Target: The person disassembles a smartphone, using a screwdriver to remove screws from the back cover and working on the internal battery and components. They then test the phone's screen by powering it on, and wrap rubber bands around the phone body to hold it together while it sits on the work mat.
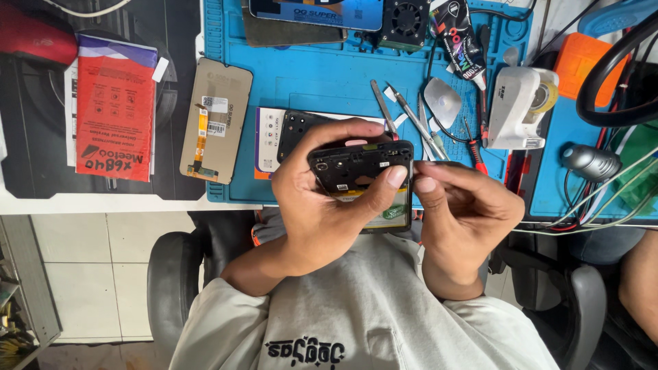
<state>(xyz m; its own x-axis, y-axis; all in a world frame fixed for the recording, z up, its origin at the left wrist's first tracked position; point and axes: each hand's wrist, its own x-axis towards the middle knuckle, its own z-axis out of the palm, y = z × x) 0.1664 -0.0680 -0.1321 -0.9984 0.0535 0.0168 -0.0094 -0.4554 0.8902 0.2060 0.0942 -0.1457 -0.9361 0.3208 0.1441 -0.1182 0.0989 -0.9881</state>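
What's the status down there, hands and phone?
Left hand gripping opened phone. Right hand pinching its right edge. Nothing blocking.

Bright, even daylight; soft shadows under the hands [411,205]. Mild glare on the blue mat [315,82]. Centre sharp, the edges bend slightly, and the corners soften.

The opened phone [362,179] is a dark, flat slab with its back cover off, inner side facing up. Its upper part shows a black plastic frame with a small round camera opening near the top left corner; lower down a yellow strip and a green patch show. It is held in the air above the person's lap, just in front of the tabletop edge, lying roughly level and tilted slightly toward the camera.
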